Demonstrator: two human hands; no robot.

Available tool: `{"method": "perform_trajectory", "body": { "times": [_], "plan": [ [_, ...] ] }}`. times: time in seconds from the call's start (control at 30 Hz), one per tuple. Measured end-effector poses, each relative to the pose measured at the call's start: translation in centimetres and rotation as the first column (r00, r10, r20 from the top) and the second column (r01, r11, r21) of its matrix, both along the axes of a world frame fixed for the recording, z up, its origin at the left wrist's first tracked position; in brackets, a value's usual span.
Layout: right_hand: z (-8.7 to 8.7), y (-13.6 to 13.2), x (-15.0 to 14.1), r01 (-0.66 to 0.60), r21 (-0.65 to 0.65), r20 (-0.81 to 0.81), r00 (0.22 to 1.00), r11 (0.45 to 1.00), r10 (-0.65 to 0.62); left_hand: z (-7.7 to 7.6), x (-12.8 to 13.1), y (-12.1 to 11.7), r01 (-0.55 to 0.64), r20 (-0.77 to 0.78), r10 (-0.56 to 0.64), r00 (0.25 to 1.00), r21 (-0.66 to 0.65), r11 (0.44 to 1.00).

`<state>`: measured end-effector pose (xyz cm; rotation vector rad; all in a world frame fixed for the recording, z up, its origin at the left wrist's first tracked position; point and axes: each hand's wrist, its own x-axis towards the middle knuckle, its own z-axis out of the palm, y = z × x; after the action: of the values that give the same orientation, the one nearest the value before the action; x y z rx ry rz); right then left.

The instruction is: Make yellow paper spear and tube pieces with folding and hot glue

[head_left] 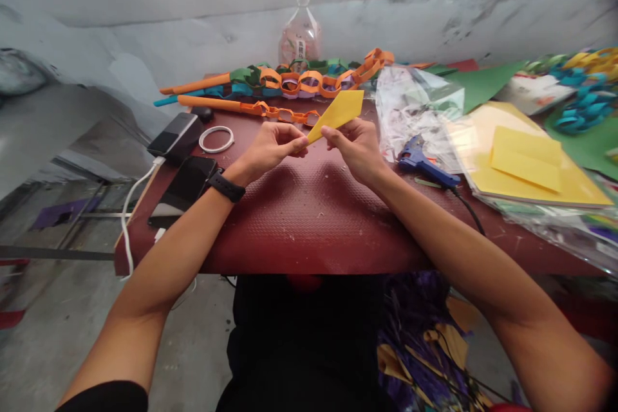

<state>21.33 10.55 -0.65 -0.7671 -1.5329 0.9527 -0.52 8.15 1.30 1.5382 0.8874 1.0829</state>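
Note:
A folded piece of yellow paper, pointed at its lower left end, is held up above the red-brown table. My left hand pinches that pointed tip between thumb and fingers. Along the lower edge of the paper, my right hand grips it with the thumb in front and the fingers behind, partly hidden. Just beyond the hands lie orange paper chains, some ending in rolled orange paper sticks. A blue glue gun rests to the right of my right hand.
On the left are a black power bank, a phone and a coiled white cable. A clear plastic bottle stands at the back by the wall. Yellow sheets, a plastic bag and blue paper chains cover the right side.

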Motion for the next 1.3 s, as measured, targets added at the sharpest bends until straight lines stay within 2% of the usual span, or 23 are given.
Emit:
{"method": "perform_trajectory", "body": {
  "times": [0.1,0.3,0.5,0.83,1.07,1.3],
  "plan": [
    [-0.18,0.08,-0.10,-0.081,-0.023,-0.022,0.997,0.996,0.080,-0.01,0.12,-0.07,0.029,-0.025,-0.028,0.999,0.034,0.999],
    [-0.47,0.28,0.01,-0.094,-0.055,-0.014,0.995,0.994,0.094,-0.04,0.24,-0.17,0.103,-0.075,-0.099,0.992,0.049,0.993],
    [-0.48,0.16,0.01,-0.162,-0.094,-0.010,0.987,0.982,0.162,-0.10,0.33,-0.11,0.109,-0.049,-0.106,0.993,0.073,0.991],
    [-0.40,0.08,0.13,-0.161,-0.074,0.010,0.987,0.984,0.162,0.18,0.57,-0.36,0.091,-0.045,-0.089,0.995,0.034,0.995],
    [-0.32,-0.08,-0.09,-0.144,-0.080,-0.026,0.990,0.986,0.142,-0.03,0.69,-0.26,0.092,-0.064,-0.088,0.994,0.068,0.993],
    [-0.06,-0.26,-0.05,-0.116,-0.037,0.030,0.993,0.993,0.117,-0.74,0.62,0.24,0.078,-0.116,-0.062,0.991,0.145,0.986]
  ]
}}
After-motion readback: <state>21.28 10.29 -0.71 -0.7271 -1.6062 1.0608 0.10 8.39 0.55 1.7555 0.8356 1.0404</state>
